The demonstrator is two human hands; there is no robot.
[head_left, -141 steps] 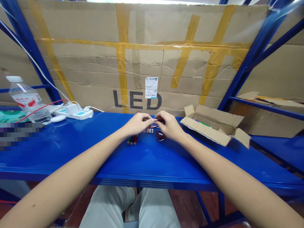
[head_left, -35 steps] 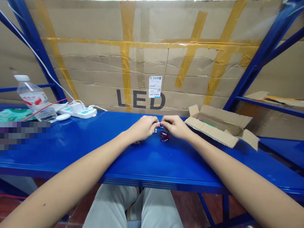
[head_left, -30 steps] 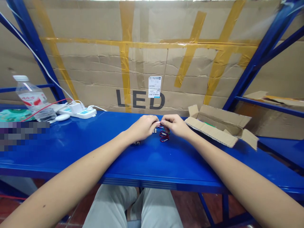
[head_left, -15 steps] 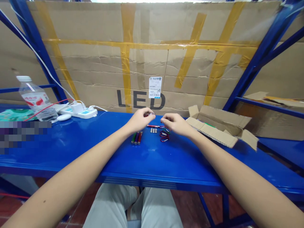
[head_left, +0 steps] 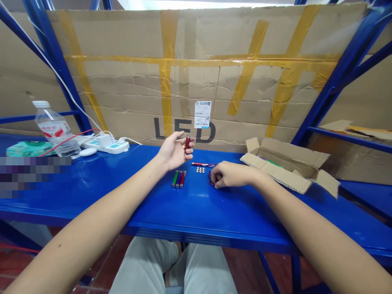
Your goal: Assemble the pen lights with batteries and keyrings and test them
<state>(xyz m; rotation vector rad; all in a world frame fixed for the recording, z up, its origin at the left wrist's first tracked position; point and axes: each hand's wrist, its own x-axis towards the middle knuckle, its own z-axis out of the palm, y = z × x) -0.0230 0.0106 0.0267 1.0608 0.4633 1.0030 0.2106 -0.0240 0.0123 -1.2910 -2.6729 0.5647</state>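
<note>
My left hand (head_left: 173,152) is raised above the blue shelf (head_left: 101,192), pinching a small red flashlight (head_left: 186,143) upright between thumb and fingers. My right hand (head_left: 229,175) rests on the shelf with its fingers curled over a pile of small carabiner clips (head_left: 211,179), mostly hidden under it. Three small flashlights (head_left: 179,179), green, purple and red, lie side by side on the shelf below my left hand. A cluster of small silver button cells (head_left: 201,169) and one more red flashlight (head_left: 198,164) lie between my hands.
An open cardboard box (head_left: 288,168) sits on the right. At the back left are a water bottle (head_left: 53,128), a white power strip (head_left: 105,143) with cables and a white mouse (head_left: 87,152). A large taped cardboard sheet marked LED (head_left: 196,81) closes the back.
My hands were together over the parts; they have separated. The left hand lifted up with the red flashlight, and the right dropped onto the clips. The three flashlights came into view.
</note>
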